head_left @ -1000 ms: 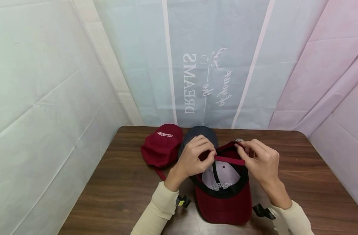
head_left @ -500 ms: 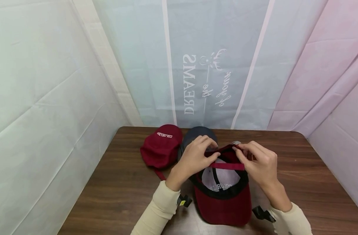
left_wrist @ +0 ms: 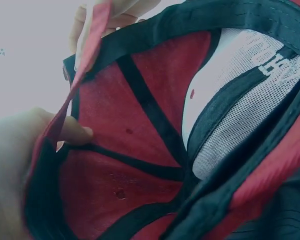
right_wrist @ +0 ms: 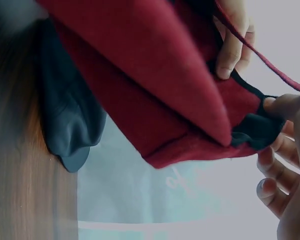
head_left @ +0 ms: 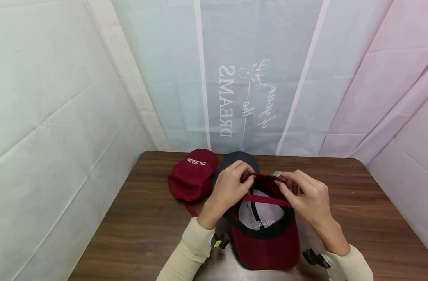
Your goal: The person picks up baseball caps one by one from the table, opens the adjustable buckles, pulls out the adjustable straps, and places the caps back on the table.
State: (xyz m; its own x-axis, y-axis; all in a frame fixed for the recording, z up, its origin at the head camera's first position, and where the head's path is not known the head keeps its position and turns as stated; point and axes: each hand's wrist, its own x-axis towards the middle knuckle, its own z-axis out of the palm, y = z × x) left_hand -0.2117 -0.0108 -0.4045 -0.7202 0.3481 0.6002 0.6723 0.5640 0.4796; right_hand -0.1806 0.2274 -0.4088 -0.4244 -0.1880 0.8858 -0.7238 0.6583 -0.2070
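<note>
A dark red baseball cap (head_left: 266, 251) is held with its opening up and its brim towards the front of the table. My left hand (head_left: 230, 186) pinches the back edge of its opening on the left, thumb inside the cap in the left wrist view. On the right, my right hand (head_left: 308, 197) pinches the same edge beside a silver buckle (head_left: 277, 173). Between the hands, a loose red strap (head_left: 266, 200) crosses the opening. The black sweatband (right_wrist: 262, 132) and white mesh lining (left_wrist: 225, 115) show inside the cap.
Another dark red cap (head_left: 191, 177) lies at the back left, its strap trailing forward. Next to it, a dark blue cap (head_left: 240, 158) is partly hidden behind my left hand. The wooden table (head_left: 129, 234) meets fabric walls (head_left: 157, 78) at the back and sides.
My left hand has left the strap, spread its thumb and fingers, then pinched the cap's back edge. The strap has dropped lower across the opening. My right hand and the buckle have shifted slightly left.
</note>
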